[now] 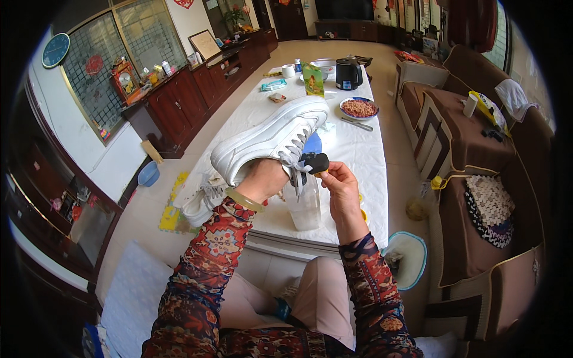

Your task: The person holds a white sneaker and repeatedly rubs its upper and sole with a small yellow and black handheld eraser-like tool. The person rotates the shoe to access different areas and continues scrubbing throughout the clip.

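Observation:
My left hand point(265, 177) is pushed into the opening of a white lace-up sneaker point(268, 127) and holds it raised above the table, toe pointing away to the right. Grey laces tied in a bow hang at its near side. Between thumb and fingers, my right hand point(343, 184) grips a small black block point(317, 164), seemingly a sponge applicator, with a bit of yellow at its base. The block is close by the bow; I cannot tell whether it touches the shoe. Below stands a translucent plastic container point(305, 210). A second white sneaker point(201, 206) rests at the table's left edge.
The long table bears a white cloth point(358, 154). On it are a plate of peanuts point(359, 108), a knife point(357, 124), a black electric kettle point(348, 74), a green pouch point(313, 79) and a wipes pack point(273, 85). A bin point(406, 259) stands right, beside a brown sofa point(470, 215).

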A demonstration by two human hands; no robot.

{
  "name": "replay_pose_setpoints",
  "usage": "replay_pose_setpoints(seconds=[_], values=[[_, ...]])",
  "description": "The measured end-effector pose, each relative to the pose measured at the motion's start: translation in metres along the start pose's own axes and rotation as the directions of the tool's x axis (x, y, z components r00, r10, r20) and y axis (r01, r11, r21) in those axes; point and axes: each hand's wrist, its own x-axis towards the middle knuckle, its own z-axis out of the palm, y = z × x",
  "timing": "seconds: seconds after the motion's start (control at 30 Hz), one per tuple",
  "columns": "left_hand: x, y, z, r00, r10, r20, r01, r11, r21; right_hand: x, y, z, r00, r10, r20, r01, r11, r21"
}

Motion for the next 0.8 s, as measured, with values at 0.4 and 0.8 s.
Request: replay_pose_setpoints(seconds=[0.4, 0.8], values=[[-0.007, -0.027, 0.004, 0.995, -0.083, 0.059, 0.082, 0.996, 0.029, 0.003, 0.008, 0.003, 1.0, -0.011, 0.014, 0.01, 0.998, 0.065], [-0.005, -0.006, -0.001, 0.957, -0.25, 0.15, 0.278, 0.937, -0.212, 0.001, 0.006, 0.005, 1.0, -0.013, -0.01, 0.014, 0.998, 0.06]])
